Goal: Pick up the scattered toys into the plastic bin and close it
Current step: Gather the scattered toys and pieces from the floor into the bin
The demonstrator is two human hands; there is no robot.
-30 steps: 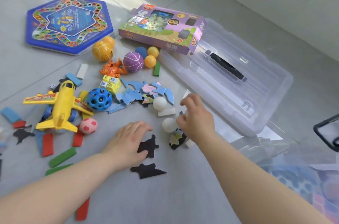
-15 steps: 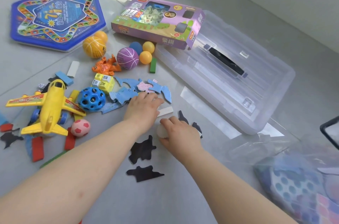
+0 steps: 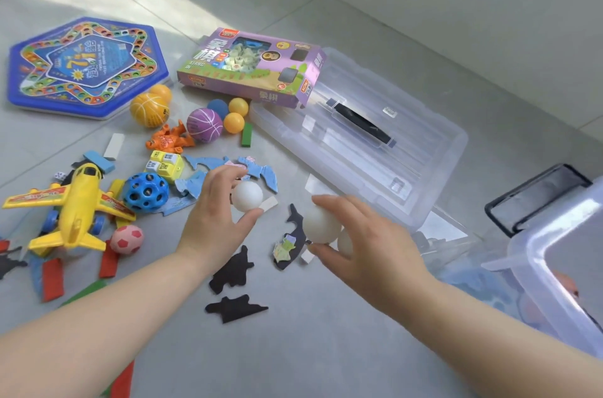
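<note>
My left hand (image 3: 218,218) pinches a white ball (image 3: 247,196) between thumb and fingers, just above the floor. A second, larger white ball (image 3: 322,224) sits in the grip of my right hand (image 3: 368,247), and another white ball (image 3: 345,242) shows partly under its palm. The clear plastic bin (image 3: 538,254) stands at the right edge. Its clear lid (image 3: 375,143) with a black handle lies flat on the floor beyond my hands. Toys are scattered at the left: a yellow plane (image 3: 75,205), a blue holed ball (image 3: 146,192) and a pink ball (image 3: 126,239).
A blue hexagonal game board (image 3: 81,68) and a purple chess box (image 3: 251,71) lie at the back. Several balls, an orange figure (image 3: 169,140), blue puzzle pieces (image 3: 261,172), black foam shapes (image 3: 233,272) and coloured blocks cover the grey floor.
Both hands have risen off the floor, each with a white ball in it. The left hand moved from the puzzle pieces to its ball. The view shifted, and the bin now shows at the right.
</note>
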